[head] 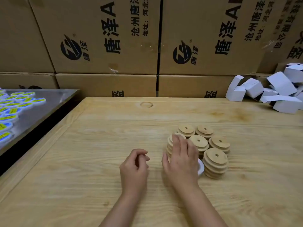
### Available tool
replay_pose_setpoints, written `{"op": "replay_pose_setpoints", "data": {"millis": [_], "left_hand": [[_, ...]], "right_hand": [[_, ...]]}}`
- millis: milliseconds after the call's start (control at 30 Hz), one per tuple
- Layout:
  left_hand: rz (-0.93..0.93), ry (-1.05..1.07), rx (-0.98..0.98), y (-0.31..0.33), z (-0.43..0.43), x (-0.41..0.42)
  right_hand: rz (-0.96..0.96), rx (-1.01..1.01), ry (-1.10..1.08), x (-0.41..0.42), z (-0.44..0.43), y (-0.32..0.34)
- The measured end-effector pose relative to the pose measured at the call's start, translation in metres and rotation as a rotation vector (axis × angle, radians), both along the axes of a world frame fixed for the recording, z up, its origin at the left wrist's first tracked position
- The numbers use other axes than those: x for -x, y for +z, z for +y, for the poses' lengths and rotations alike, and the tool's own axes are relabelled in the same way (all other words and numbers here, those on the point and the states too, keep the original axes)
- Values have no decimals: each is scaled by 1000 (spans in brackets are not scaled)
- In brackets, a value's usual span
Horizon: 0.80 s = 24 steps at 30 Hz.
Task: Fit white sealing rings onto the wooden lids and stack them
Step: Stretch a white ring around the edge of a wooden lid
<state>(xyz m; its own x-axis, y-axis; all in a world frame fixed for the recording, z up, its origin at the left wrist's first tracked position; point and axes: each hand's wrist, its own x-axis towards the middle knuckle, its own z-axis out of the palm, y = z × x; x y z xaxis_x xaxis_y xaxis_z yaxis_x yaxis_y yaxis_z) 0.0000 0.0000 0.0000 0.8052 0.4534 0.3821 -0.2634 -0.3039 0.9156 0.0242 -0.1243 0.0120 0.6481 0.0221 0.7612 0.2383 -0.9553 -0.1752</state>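
Several stacks of round wooden lids (216, 162), each with a small centre hole, stand clustered on the wooden table (82, 161) right of centre. My right hand (180, 159) lies over the nearest left stack (169, 145), fingers fairly straight and reaching across its top. A white sealing ring (200, 168) peeks out from under that hand's right edge; whether the hand holds it I cannot tell. My left hand (135, 164) hovers just left of the stacks, fingers loosely curled, with nothing in it.
Printed cardboard cartons (106, 46) wall off the back of the table. A pile of small white folded boxes (270, 92) sits at the back right. At the left, a metal surface (49, 99) carries several white discs with yellow labels (19, 102).
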Motion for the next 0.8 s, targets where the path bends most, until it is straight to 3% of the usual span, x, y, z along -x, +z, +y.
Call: {"op": "replay_pose_setpoints", "data": {"millis": [133,367,800], "left_hand": [[15,-49,112,-1,-2,1],[56,-118,145,-2,-8,1],[265,-240,259,-1,-10,-10]], "right_hand": [[39,190,-144,-4,-6,-1],[223,253,-225,-8,-14,-5],[-140,127,-39,-12,-17,-2]]}}
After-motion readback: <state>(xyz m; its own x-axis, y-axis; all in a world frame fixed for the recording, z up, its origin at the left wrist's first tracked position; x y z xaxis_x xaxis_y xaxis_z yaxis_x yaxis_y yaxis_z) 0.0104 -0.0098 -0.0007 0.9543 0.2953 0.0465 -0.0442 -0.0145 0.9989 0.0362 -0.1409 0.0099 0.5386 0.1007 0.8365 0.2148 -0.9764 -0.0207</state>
